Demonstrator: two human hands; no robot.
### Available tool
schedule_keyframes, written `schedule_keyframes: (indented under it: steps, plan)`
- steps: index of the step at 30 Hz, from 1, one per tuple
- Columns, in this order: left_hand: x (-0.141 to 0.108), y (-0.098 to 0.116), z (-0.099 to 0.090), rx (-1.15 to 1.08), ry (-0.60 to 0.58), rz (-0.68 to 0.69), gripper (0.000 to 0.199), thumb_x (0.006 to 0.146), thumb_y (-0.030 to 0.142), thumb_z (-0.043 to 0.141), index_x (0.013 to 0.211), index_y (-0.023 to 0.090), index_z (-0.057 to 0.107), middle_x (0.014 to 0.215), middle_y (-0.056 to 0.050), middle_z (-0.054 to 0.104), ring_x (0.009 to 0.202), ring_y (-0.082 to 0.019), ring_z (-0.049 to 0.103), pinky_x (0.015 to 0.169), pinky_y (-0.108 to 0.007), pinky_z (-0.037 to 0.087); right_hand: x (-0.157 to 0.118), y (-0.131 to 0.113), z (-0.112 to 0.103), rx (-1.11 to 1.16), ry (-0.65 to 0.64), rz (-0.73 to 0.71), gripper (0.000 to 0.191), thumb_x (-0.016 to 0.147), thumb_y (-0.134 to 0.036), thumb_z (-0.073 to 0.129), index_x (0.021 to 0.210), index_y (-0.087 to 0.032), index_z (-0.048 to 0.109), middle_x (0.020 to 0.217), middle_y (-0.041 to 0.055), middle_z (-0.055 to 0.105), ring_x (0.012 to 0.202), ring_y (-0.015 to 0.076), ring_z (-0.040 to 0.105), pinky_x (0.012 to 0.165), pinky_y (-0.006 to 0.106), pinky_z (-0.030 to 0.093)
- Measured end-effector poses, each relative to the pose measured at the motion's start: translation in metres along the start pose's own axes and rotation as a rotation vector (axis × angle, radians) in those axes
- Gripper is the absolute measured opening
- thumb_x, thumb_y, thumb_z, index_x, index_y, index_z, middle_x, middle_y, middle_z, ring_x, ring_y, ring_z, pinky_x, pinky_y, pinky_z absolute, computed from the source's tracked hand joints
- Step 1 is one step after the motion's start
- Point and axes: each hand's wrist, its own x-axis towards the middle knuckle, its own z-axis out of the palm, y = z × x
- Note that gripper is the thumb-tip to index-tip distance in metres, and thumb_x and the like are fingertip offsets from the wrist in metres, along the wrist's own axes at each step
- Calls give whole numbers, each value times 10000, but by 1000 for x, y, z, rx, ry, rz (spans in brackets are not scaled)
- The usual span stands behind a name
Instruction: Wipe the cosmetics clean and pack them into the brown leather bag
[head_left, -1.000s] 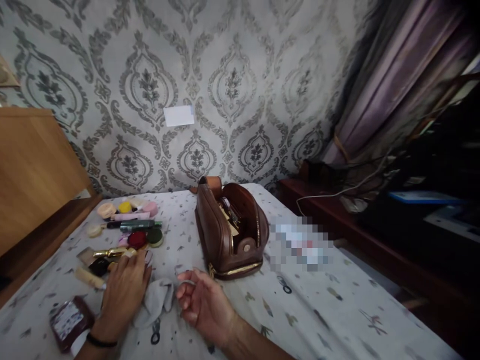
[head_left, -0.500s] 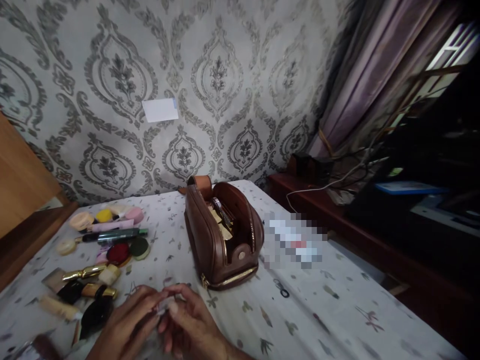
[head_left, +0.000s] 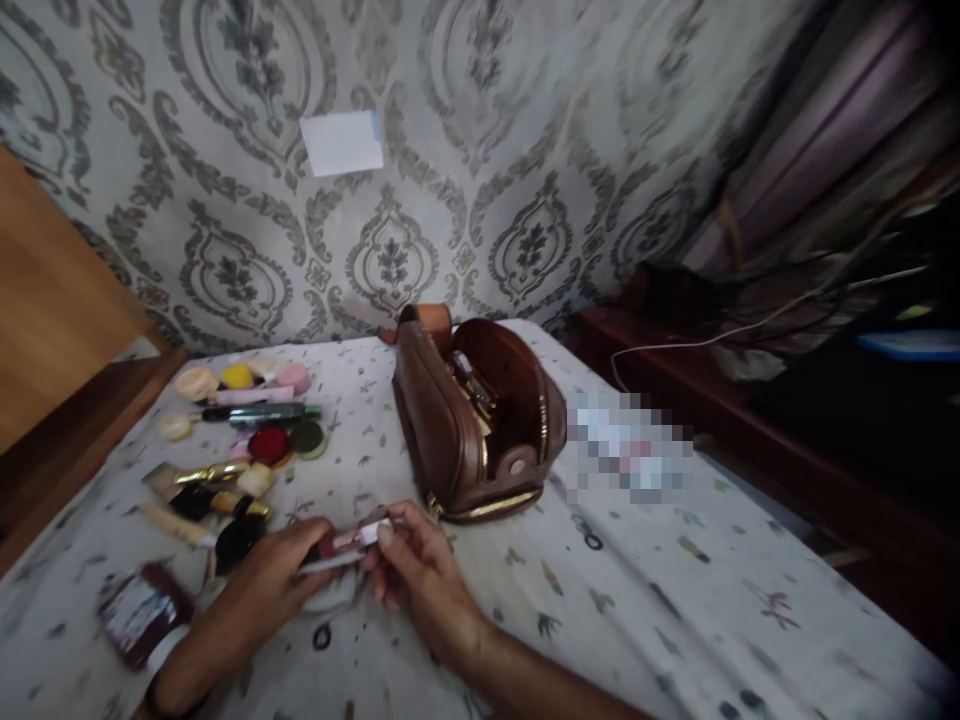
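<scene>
Over the patterned cloth [head_left: 517,630], my left hand [head_left: 285,568] and right hand [head_left: 431,582] grip 1 small tube [head_left: 371,533] by its 2 ends — likely to keep it steady — near the open brown bag [head_left: 429,420].

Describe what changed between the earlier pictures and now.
The left hand has moved rightward, away from the cosmetics, to meet the right hand. The right hand, open and empty at first, now grips the white end of a small pinkish item, held between both. The brown bag stays open.
</scene>
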Motion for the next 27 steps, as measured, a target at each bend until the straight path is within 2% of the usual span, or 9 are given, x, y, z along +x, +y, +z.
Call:
schedule_keyframes:
  steps: [2,7,9,12,15,18,21,23,27]
  plan:
    - [0,3,-7,-10,54,-40,150,843,315,504,774,214,592,751,-8,665,708,-178,619,664,-259,475,-1,-5,2,-10,24,-24,446,741,-547,745,906,-195,527,656,-30,634,460,68,506,399,173,299]
    - [-3,9,-13,-11,457,-198,247,903,422,444,786,211,498,692,12,553,658,-167,529,640,-270,426,-1,-9,5,-47,79,-57,356,782,-486,727,895,-203,543,687,-24,627,501,80,517,441,186,335]
    - [-3,20,-9,-84,535,-178,248,926,419,416,840,204,503,721,5,552,674,-164,529,653,-272,437,-2,-7,6,-97,49,-73,348,792,-486,716,905,-202,549,688,-23,620,504,83,514,445,191,345]
    - [-1,40,5,-199,415,-30,212,939,357,415,983,192,541,898,-44,625,815,-175,578,756,-283,467,-5,-3,6,-203,-25,-115,368,803,-514,695,927,-201,544,628,-40,581,480,88,490,428,199,352]
    - [0,50,17,-263,250,40,231,955,344,388,855,197,535,794,-22,609,731,-156,556,709,-267,458,-7,-2,7,-276,-46,-150,390,800,-540,686,926,-208,524,569,-59,546,453,94,479,411,203,359]
    - [1,48,20,-360,257,-26,298,962,388,366,785,194,507,663,15,550,622,-134,502,622,-247,434,-7,-5,7,-305,-60,-149,355,828,-524,660,884,-217,491,560,-67,549,433,86,479,395,190,352]
    - [3,42,17,-463,329,-93,309,953,423,383,831,184,536,700,7,574,665,-137,526,642,-244,460,-6,-7,8,-308,-74,-147,341,843,-511,648,876,-213,486,619,-53,599,439,77,504,392,176,347]
    - [3,40,15,-580,324,-156,304,934,454,416,918,184,554,713,13,568,616,-128,529,576,-236,469,-6,-8,9,-309,-80,-162,342,832,-502,663,899,-204,510,646,-43,620,446,75,517,397,175,351]
    - [2,39,16,-872,262,-290,428,876,496,486,1215,235,470,680,58,530,386,-81,421,347,-206,371,-5,-9,9,-311,-86,-167,323,792,-452,721,905,-181,586,645,-38,618,444,67,509,406,176,352]
